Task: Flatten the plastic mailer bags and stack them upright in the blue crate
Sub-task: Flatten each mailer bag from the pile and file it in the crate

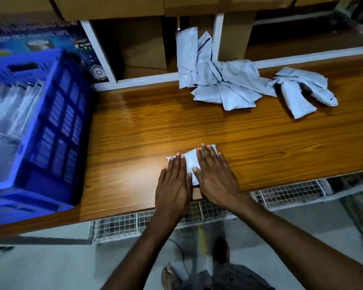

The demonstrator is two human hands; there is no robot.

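Blue crate (57,122) stands on the desk (134,126) well left of the left hand (173,185), with pale flattened bags (11,109) upright inside it (too blurred to count). One mailer bag (190,162) lies flat under both hands: left hand and right hand (214,178) side by side, fingers straight, palms pressing down on it. Beyond the right hand, farther right, sit a larger heap (218,80) and a smaller heap (298,88) of crumpled bags.
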